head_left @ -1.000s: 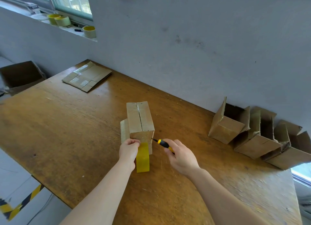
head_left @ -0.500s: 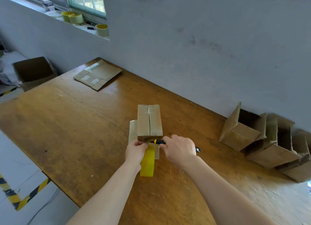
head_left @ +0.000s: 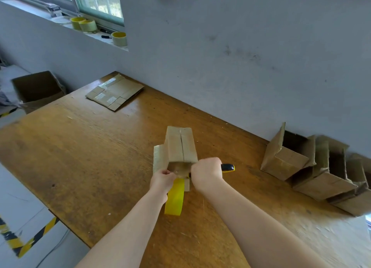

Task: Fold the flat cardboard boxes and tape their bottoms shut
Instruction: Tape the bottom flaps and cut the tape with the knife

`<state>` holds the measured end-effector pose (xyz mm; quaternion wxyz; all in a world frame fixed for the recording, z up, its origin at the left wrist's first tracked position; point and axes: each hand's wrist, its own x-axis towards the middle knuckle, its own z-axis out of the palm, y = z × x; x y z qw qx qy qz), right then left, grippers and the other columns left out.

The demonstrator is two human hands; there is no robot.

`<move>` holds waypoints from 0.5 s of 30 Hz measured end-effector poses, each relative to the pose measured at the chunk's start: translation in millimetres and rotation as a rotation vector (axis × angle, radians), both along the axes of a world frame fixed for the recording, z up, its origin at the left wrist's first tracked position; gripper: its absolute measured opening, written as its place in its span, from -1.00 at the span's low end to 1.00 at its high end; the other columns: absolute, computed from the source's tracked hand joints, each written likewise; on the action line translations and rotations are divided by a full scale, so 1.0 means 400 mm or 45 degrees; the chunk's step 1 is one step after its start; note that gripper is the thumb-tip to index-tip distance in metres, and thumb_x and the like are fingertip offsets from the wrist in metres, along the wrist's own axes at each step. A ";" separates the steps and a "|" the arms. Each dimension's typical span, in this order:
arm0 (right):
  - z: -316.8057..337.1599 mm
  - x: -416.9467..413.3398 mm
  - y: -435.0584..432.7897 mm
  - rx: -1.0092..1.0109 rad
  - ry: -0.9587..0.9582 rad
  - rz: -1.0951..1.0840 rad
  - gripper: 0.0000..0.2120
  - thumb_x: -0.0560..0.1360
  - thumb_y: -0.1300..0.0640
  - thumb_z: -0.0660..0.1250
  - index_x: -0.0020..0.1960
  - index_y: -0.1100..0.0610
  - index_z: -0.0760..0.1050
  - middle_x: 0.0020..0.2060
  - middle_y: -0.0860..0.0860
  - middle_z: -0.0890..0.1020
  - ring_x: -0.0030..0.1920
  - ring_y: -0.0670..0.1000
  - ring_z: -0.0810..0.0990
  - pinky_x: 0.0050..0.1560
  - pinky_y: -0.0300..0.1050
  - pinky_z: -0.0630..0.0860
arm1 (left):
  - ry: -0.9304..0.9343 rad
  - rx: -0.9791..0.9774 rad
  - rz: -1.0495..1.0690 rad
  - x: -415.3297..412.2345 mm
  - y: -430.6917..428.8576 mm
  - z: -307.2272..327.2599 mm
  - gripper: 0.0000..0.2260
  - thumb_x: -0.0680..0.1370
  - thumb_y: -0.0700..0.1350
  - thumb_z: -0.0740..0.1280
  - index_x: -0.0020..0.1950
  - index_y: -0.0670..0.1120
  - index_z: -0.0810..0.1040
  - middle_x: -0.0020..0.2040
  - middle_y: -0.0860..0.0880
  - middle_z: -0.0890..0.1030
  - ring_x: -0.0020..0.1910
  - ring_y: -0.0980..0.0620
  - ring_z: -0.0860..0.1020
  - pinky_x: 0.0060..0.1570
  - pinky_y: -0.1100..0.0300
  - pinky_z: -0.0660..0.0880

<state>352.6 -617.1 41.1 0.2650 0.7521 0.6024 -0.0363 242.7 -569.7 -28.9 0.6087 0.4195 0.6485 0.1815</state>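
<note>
Head view, nearest first: your left hand (head_left: 162, 179) grips the top of the yellow tape roll (head_left: 174, 197), which stands on edge on the wooden surface (head_left: 80, 157). Your right hand (head_left: 206, 173) is clenched around a black-and-yellow cutter (head_left: 227, 167). Both hands meet at the near end of the folded cardboard box (head_left: 179, 147), mid-surface. Beyond, open boxes (head_left: 291, 163) line the wall at right, and flat cardboard (head_left: 116, 91) lies far left.

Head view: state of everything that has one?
Box, upright on the table, top flaps folded shut, seam showing.
Yellow tape, roll on edge below the left grip.
Left grip, pinches yellow tape at the box's near end.
Right grip, fist round the knife.
Knife, handle end sticking out, blade hidden.
Flat boxes, unfolded.
Folded boxes, on their sides, open.
</note>
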 end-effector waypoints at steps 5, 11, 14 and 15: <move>-0.098 0.035 -0.084 -0.005 0.220 -0.131 -0.75 0.64 0.01 0.15 0.15 0.08 0.54 0.01 0.05 0.60 -0.01 0.09 0.59 -0.15 -0.08 0.38 | 0.115 0.144 -0.120 -0.009 0.002 0.006 -0.83 0.53 -0.18 0.34 -0.25 -0.11 0.44 -0.17 -0.09 0.56 -0.25 0.00 0.43 -0.30 0.17 0.36; -0.191 0.056 -0.152 0.001 0.409 -0.246 -0.66 0.60 -0.09 0.22 0.30 0.03 0.45 0.16 0.08 0.54 0.18 0.12 0.51 0.12 -0.03 0.42 | 0.119 0.152 -0.165 -0.023 0.003 0.012 -0.88 0.56 -0.19 0.31 -0.18 -0.12 0.49 -0.07 -0.05 0.57 -0.18 0.08 0.45 -0.32 0.23 0.34; -0.205 0.063 -0.158 -0.024 0.407 -0.226 -0.61 0.55 -0.14 0.28 0.31 0.00 0.46 0.19 0.07 0.52 0.23 0.11 0.47 0.16 -0.03 0.41 | 0.104 0.178 -0.207 -0.029 0.004 0.011 -0.88 0.57 -0.19 0.30 -0.16 -0.12 0.53 -0.03 -0.06 0.59 -0.19 0.10 0.45 -0.32 0.26 0.33; -0.204 0.063 -0.153 0.007 0.419 -0.241 -0.56 0.52 -0.21 0.30 0.30 0.00 0.46 0.19 0.06 0.51 0.23 0.10 0.45 0.17 -0.04 0.41 | 0.105 0.197 -0.229 -0.033 0.006 0.010 -0.89 0.57 -0.19 0.30 -0.15 -0.13 0.54 -0.02 -0.08 0.60 -0.18 0.09 0.46 -0.31 0.26 0.35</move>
